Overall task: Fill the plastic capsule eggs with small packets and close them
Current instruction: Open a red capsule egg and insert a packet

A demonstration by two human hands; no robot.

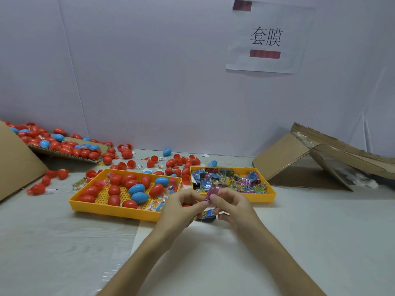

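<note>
Grip's on: left hand (181,208) and right hand (233,207) both pinch the pink packet (210,194) at the fingertips, low over the bench (299,231). My call is to fold it tight so it fits inside and the halves snap shut. Box (64,155) at ten o'clock is heaped with eggs (66,149). Egg tray (111,211) at eleven holds red and blue ones. Packet tray (271,195) at one is full.
</note>
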